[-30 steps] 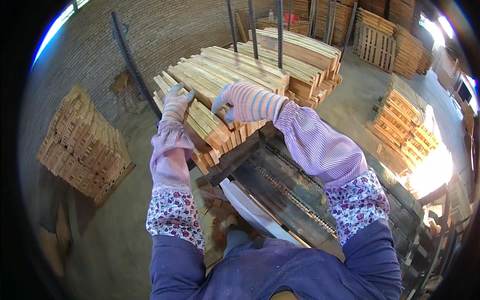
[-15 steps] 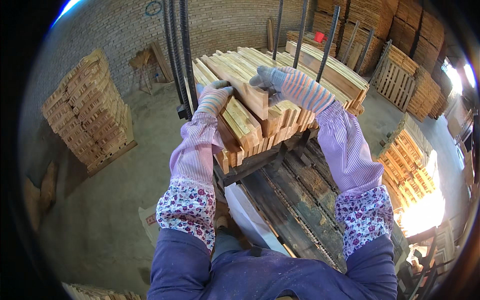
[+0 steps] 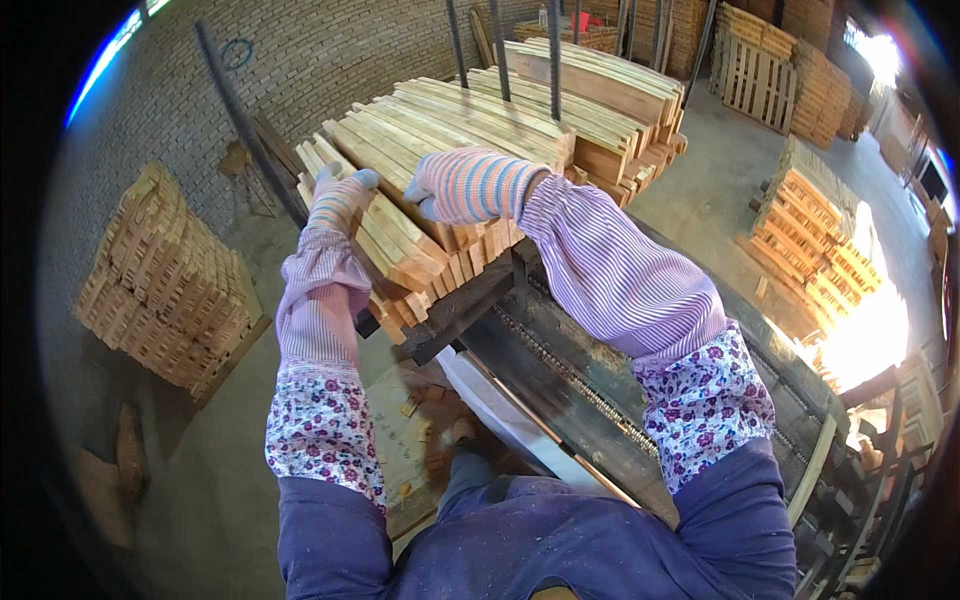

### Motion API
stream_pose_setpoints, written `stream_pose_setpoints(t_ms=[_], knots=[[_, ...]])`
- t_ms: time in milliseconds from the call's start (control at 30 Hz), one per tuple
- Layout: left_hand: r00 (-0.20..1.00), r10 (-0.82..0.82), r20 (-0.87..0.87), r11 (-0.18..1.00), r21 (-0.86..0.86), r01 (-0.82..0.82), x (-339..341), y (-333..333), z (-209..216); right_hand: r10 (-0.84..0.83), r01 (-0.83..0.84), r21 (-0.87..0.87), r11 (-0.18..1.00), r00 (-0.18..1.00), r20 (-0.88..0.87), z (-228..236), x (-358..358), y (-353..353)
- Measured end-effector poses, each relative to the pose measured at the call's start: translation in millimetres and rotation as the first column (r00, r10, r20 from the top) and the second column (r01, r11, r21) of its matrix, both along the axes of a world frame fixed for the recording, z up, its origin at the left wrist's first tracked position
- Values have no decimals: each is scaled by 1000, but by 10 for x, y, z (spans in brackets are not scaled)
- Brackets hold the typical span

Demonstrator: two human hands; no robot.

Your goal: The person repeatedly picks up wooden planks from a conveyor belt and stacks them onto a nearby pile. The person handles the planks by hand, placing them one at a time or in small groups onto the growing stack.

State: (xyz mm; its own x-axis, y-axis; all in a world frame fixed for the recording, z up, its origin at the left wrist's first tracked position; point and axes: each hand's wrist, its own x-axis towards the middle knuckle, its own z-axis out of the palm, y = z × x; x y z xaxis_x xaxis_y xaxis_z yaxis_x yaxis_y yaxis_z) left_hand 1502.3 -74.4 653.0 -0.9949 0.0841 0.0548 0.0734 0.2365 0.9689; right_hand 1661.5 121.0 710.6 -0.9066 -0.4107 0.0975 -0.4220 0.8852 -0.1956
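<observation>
Long, narrow wooden boards [image 3: 440,115] stand on edge, side by side in layers, on a dark metal frame [image 3: 470,305]. My left hand [image 3: 338,200], in a striped knit glove, straddles a board at the left side of the stack with fingers bent around it. My right hand [image 3: 480,185], gloved alike, is closed at the near end of a board just right of it. That hand covers the board's end. A dark gap shows between the boards below my hands.
Dark upright rods [image 3: 245,120] rise around the stack. Beneath my right arm lies a dark machine bed with a chain [image 3: 570,365]. Tall wood stacks stand on the floor at left [image 3: 165,285] and right [image 3: 815,235]. A brick wall [image 3: 330,60] runs behind.
The view has shifted right, so the stack appears further left. The board that stood raised between my hands now sits lower among the others. My right hand has closed more.
</observation>
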Motion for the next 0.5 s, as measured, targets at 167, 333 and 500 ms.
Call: stream_pose_setpoints(t_ms=[167,333,500], knots=[[994,90,67,991,91,-96,81,-44,68,41,-41,-39,998,999,0,-12,30,49],[990,-85,109,996,46,81,-69,-149,147,193,-188,-209,960,981,3,-30,-266,93],[999,40,9,998,52,-40,-126,-194,44,129,-131,16,991,985,118,160,-136,-18]])
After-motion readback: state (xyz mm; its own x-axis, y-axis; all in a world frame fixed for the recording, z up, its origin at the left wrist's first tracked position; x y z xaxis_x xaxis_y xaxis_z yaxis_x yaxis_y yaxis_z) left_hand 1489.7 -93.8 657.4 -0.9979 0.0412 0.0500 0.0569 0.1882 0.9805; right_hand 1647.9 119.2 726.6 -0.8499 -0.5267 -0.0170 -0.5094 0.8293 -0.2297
